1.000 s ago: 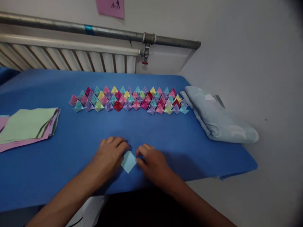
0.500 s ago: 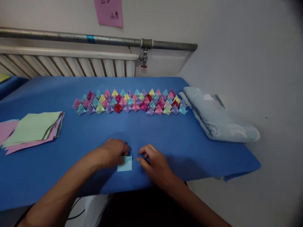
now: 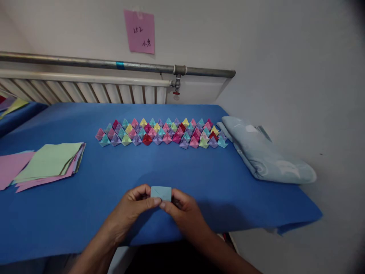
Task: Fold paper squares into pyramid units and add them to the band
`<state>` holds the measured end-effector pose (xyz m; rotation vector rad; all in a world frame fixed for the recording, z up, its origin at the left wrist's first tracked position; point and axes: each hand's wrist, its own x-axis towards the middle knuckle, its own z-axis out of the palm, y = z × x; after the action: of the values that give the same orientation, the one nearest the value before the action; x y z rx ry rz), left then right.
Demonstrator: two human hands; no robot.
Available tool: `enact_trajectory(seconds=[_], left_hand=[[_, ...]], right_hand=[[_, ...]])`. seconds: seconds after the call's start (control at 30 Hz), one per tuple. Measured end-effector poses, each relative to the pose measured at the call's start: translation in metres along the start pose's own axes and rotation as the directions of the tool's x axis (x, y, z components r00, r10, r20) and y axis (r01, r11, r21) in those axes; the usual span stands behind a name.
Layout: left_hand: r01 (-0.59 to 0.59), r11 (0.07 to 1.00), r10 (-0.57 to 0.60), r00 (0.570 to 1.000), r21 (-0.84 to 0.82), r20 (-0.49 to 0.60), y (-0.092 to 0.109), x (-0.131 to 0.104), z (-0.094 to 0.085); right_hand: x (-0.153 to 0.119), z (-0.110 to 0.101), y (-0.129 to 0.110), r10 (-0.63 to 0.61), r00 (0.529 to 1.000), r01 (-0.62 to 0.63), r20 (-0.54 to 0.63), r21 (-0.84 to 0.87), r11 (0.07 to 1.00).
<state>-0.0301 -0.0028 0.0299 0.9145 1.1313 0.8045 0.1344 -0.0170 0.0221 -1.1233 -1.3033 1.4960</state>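
Observation:
A small folded light blue paper (image 3: pixel 161 193) is held up off the blue cloth, between my two hands. My left hand (image 3: pixel 137 201) pinches its left side, thumb across the lower front. On the right side my right hand (image 3: pixel 182 205) grips it, with the thumb at its lower edge. The two thumb tips nearly meet, and the fingers behind the paper are partly hidden. A diagonal crease shows on the paper's face.
Rows of colourful folded paper pieces (image 3: pixel 156 133) stand across the blue cloth (image 3: pixel 114 213) beyond my hands. Stacked green and pink sheets (image 3: pixel 51 160) lie at the left. A folded pale blanket (image 3: pixel 265 152) is at the right, and a radiator (image 3: pixel 94 91) stands behind.
The blue paper has come up off the cloth. My right hand, earlier apart from it, now grips its right side, and my left hand has shifted to its left edge. The view has tilted up.

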Motion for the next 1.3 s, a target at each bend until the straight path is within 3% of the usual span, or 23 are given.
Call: enact_trajectory(seconds=[0.1, 0.2, 0.27, 0.33, 0.4, 0.43, 0.5, 0.6, 0.7, 0.87, 1.03, 1.3], left_hand=[[-0.064, 0.987, 0.056, 0.997, 0.149, 0.062, 0.008, -0.003, -0.010], [-0.250, 0.892, 0.193, 0.964, 0.377, 0.182, 0.017, -0.004, -0.018], [-0.439, 0.700, 0.370, 0.898, 0.564, 0.240, 0.016, -0.003, -0.019], [-0.573, 0.403, 0.566, 0.769, 0.713, 0.298, 0.008, -0.001, -0.018], [-0.595, 0.137, 0.676, 0.641, 0.792, 0.364, -0.006, 0.001, -0.014], [-0.581, 0.045, 0.699, 0.599, 0.813, 0.390, -0.014, 0.002, -0.013], [-0.541, -0.059, 0.715, 0.563, 0.839, 0.414, -0.028, 0.003, -0.010], [-0.509, -0.073, 0.694, 0.592, 0.858, 0.410, -0.043, -0.002, -0.009], [-0.505, -0.034, 0.671, 0.628, 0.863, 0.394, -0.048, -0.010, -0.009], [-0.516, -0.017, 0.662, 0.636, 0.857, 0.396, -0.045, -0.019, -0.006], [-0.531, -0.038, 0.695, 0.594, 0.847, 0.404, -0.040, -0.021, -0.005], [-0.543, -0.084, 0.673, 0.587, 0.835, 0.450, -0.049, -0.021, -0.013]], right_hand=[[0.000, -0.003, -0.002, -0.015, 1.000, 0.013, -0.005, -0.198, 0.980], [-0.001, -0.009, -0.004, -0.174, 0.984, 0.168, 0.027, -0.443, 0.881], [0.000, -0.014, -0.004, -0.339, 0.936, 0.327, 0.094, -0.590, 0.738], [0.001, -0.019, -0.002, -0.466, 0.866, 0.441, 0.183, -0.719, 0.537], [0.003, -0.023, 0.002, -0.511, 0.819, 0.471, 0.261, -0.814, 0.339], [0.003, -0.025, 0.006, -0.511, 0.809, 0.468, 0.290, -0.844, 0.262], [0.003, -0.027, 0.012, -0.498, 0.800, 0.465, 0.334, -0.870, 0.164], [-0.002, -0.028, 0.018, -0.438, 0.807, 0.492, 0.397, -0.862, 0.125], [-0.007, -0.030, 0.019, -0.374, 0.819, 0.518, 0.436, -0.842, 0.154], [-0.011, -0.032, 0.016, -0.329, 0.824, 0.538, 0.461, -0.818, 0.203], [-0.012, -0.033, 0.013, -0.309, 0.834, 0.533, 0.458, -0.813, 0.235], [-0.016, -0.036, 0.012, -0.358, 0.824, 0.533, 0.439, -0.815, 0.227]])
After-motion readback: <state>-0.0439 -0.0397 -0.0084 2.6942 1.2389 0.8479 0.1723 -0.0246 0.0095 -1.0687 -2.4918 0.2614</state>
